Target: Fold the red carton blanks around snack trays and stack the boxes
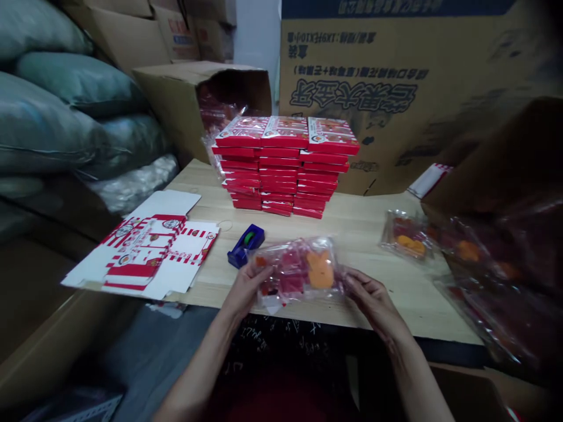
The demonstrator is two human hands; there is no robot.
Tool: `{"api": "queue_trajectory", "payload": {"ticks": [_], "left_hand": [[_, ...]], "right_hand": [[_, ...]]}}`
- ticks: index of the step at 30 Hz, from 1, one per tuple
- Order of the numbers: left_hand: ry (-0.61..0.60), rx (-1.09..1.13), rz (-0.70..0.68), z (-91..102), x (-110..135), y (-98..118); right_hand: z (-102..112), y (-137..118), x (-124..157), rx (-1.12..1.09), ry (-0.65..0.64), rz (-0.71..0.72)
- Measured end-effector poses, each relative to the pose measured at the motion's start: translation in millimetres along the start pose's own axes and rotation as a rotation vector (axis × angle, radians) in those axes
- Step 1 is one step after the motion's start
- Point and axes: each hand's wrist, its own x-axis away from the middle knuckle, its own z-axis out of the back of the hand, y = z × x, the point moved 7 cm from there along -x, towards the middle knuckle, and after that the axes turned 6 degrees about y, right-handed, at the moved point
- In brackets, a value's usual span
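A clear plastic packet (292, 271) with pink, red and orange shaped pieces inside is held up near the front edge of the table. My left hand (248, 288) pinches its left end, thumb on top. At its right end, my right hand (367, 294) grips the plastic between thumb and fingers. Just behind my left hand stands a blue tape dispenser (246, 245) with a green core. Flat printed red-and-white cartons (149, 249) lie in a pile at the left.
Red boxes (281, 170) are stacked in three columns at the back. Similar packets (407, 237) lie at the right, spilling from a dark carton (497, 158). An open cardboard box (176, 99) and a large printed carton (396, 88) stand behind. Sacks (48, 129) are piled at the left.
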Motion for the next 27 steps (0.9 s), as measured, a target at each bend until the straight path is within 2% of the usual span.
{"api": "queue_trajectory", "payload": {"ticks": [3,5,6,8,11,13,16,19,21,23,25,27], "left_hand": [[0.201,0.117,-0.027,56.0,17,18],[0.327,0.209,-0.056,89.0,29,32],[0.393,0.259,-0.078,103.6,34,40],[0.511,0.346,-0.132,128.1,45,55],[0.627,0.422,-0.209,155.7,58,75],[0.676,0.449,-0.243,171.2,65,85],[0.74,0.483,-0.262,191.1,72,91],[0.778,0.522,-0.265,203.2,74,91],[0.796,0.542,-0.241,207.4,73,87],[0.803,0.555,-0.199,209.3,74,78],[0.789,0.565,-0.155,209.0,78,65],[0.765,0.562,-0.086,205.8,82,48]], "right_hand": [[-29,-22,-27,0.159,-0.057,0.236],[-69,-32,-49,0.388,-0.156,0.428],[-98,-30,-59,0.589,-0.258,0.517],[-149,-14,-81,0.708,-0.386,0.545],[-216,22,-103,0.862,-0.505,0.545],[-249,45,-111,0.95,-0.547,0.544],[-282,64,-117,1.046,-0.565,0.545],[-297,62,-123,1.096,-0.61,0.538],[-292,54,-125,1.105,-0.683,0.533],[-273,43,-124,1.109,-0.772,0.529],[-242,36,-117,1.156,-0.867,0.509],[-208,41,-104,1.317,-0.985,0.453]]}}
